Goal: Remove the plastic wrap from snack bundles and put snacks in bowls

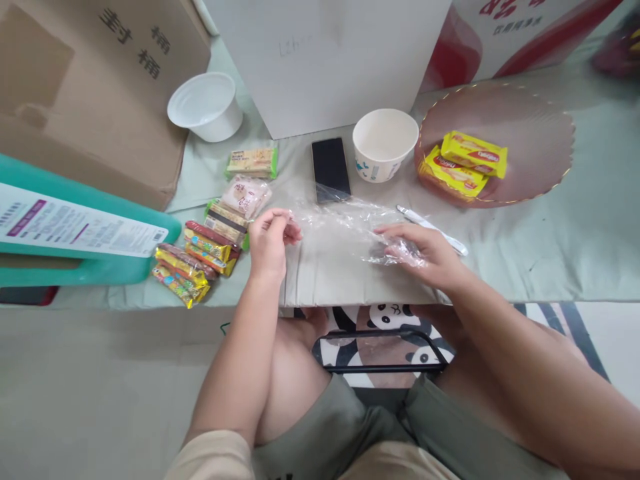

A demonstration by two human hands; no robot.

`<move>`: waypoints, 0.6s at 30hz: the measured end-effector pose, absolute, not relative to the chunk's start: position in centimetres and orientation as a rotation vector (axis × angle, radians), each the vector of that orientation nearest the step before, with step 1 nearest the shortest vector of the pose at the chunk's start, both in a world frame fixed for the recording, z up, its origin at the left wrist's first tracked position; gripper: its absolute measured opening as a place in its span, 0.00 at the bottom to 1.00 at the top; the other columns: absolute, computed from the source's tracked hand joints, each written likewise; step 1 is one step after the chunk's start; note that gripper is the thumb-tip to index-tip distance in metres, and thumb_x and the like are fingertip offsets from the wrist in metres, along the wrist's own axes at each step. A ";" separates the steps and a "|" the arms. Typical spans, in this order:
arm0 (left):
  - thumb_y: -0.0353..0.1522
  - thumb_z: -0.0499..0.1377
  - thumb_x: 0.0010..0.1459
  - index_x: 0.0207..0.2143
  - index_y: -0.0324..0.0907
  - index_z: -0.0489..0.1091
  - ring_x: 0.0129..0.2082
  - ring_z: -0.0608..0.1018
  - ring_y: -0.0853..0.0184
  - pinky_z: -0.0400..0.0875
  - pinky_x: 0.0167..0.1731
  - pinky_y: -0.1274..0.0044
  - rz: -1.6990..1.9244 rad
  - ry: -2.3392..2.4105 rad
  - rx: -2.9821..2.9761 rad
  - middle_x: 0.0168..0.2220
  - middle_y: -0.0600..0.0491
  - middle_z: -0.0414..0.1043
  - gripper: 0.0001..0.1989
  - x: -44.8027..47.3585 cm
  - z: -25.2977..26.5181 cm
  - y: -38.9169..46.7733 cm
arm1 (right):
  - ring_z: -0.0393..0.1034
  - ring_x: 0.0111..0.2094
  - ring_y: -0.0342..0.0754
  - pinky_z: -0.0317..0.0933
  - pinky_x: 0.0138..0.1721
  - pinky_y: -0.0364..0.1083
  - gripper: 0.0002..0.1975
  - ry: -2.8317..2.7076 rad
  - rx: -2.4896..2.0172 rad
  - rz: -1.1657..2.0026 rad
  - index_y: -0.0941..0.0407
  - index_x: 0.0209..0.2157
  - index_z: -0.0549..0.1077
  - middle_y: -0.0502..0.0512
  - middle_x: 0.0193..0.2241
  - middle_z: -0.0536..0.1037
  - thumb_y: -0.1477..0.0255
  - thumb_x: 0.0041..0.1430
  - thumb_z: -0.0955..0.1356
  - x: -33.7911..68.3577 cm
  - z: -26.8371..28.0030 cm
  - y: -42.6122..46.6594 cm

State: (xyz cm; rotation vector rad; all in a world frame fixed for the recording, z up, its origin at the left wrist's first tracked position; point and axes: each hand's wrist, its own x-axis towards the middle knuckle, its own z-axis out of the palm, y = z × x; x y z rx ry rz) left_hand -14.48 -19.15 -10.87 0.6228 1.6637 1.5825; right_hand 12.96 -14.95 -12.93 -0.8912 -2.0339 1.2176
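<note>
A clear plastic bag stretches between my two hands above the cloth. My left hand pinches its left end, fingers curled together. At the other end my right hand grips the crinkled film between thumb and fingers. Beside my left hand lie wrapped snacks: a pink-and-white packet, a green-ended packet, and several yellow-and-red wrapped bars. Just beyond my right hand is a white utility knife, partly hidden by the fingers. The bag's far edge overlaps a dark phone.
A white paper bowl stands beside a pink scalloped basin holding yellow snack packets. At the back left are a white plastic bowl and a cardboard box. A white box and a teal bottle stand around.
</note>
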 end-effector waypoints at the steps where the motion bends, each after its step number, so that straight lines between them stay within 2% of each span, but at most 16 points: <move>1: 0.35 0.60 0.41 0.25 0.42 0.69 0.13 0.68 0.75 0.60 0.13 0.84 1.588 1.684 0.631 0.15 0.60 0.67 0.06 -14.5 -10.9 -19.1 | 0.79 0.44 0.57 0.71 0.50 0.58 0.15 -1.999 -0.937 1.239 0.51 0.38 0.79 0.56 0.41 0.84 0.54 0.62 0.70 12.9 -12.6 -15.0; 4: 0.33 0.58 0.41 0.23 0.42 0.68 0.12 0.62 0.77 0.51 0.11 0.84 1.603 1.743 0.606 0.14 0.61 0.62 0.04 -14.8 -11.1 -18.7 | 0.74 0.31 0.51 0.69 0.35 0.50 0.22 -1.874 -1.077 1.312 0.53 0.28 0.75 0.53 0.28 0.80 0.49 0.61 0.69 12.8 -11.8 -15.0; 8: 0.33 0.60 0.44 0.25 0.43 0.68 0.13 0.60 0.76 0.47 0.12 0.84 1.606 1.775 0.585 0.14 0.62 0.58 0.04 -15.8 -11.4 -18.4 | 0.70 0.27 0.50 0.65 0.31 0.48 0.23 -1.760 -1.179 1.304 0.53 0.24 0.73 0.51 0.23 0.76 0.48 0.60 0.69 13.3 -11.6 -14.5; 10: 0.38 0.62 0.48 0.29 0.43 0.68 0.15 0.64 0.75 0.53 0.14 0.83 1.630 1.710 0.666 0.16 0.61 0.61 0.09 -16.3 -11.7 -18.6 | 0.72 0.29 0.52 0.67 0.32 0.51 0.23 -1.731 -1.200 1.283 0.52 0.22 0.74 0.52 0.23 0.76 0.49 0.61 0.68 13.5 -11.9 -14.3; 12: 0.48 0.65 0.50 0.37 0.45 0.69 0.21 0.73 0.71 0.66 0.21 0.80 1.622 1.575 0.857 0.22 0.58 0.68 0.19 -16.5 -12.2 -18.7 | 0.75 0.32 0.55 0.71 0.36 0.53 0.22 -1.687 -1.223 1.288 0.50 0.22 0.77 0.54 0.25 0.79 0.51 0.63 0.67 13.5 -12.5 -14.1; 14: 0.53 0.70 0.43 0.47 0.48 0.67 0.30 0.81 0.66 0.74 0.33 0.75 1.536 1.457 1.066 0.29 0.56 0.74 0.33 -16.4 -12.7 -18.8 | 0.78 0.35 0.56 0.73 0.42 0.56 0.20 -1.589 -1.233 1.329 0.48 0.24 0.79 0.54 0.27 0.82 0.52 0.64 0.66 13.3 -13.0 -14.1; 15: 0.52 0.73 0.39 0.51 0.49 0.65 0.33 0.82 0.64 0.75 0.35 0.74 1.485 1.436 1.124 0.31 0.55 0.75 0.39 -16.3 -12.8 -18.8 | 0.79 0.37 0.57 0.74 0.44 0.57 0.20 -1.526 -1.233 1.354 0.48 0.24 0.79 0.54 0.28 0.82 0.52 0.63 0.66 13.2 -13.2 -14.0; 16: 0.49 0.75 0.36 0.53 0.50 0.63 0.33 0.82 0.63 0.75 0.35 0.73 1.444 1.443 1.130 0.31 0.55 0.76 0.43 -16.1 -13.0 -18.8 | 0.80 0.37 0.57 0.74 0.45 0.57 0.20 -1.469 -1.237 1.371 0.49 0.26 0.79 0.54 0.28 0.83 0.52 0.63 0.66 13.0 -13.3 -14.0; 18: 0.45 0.74 0.39 0.54 0.49 0.62 0.25 0.80 0.66 0.73 0.27 0.76 1.417 1.505 1.020 0.28 0.58 0.75 0.41 -15.8 -13.0 -18.6 | 0.80 0.34 0.55 0.75 0.41 0.56 0.19 -1.417 -1.264 1.359 0.51 0.29 0.79 0.53 0.28 0.82 0.52 0.62 0.67 12.7 -13.3 -14.0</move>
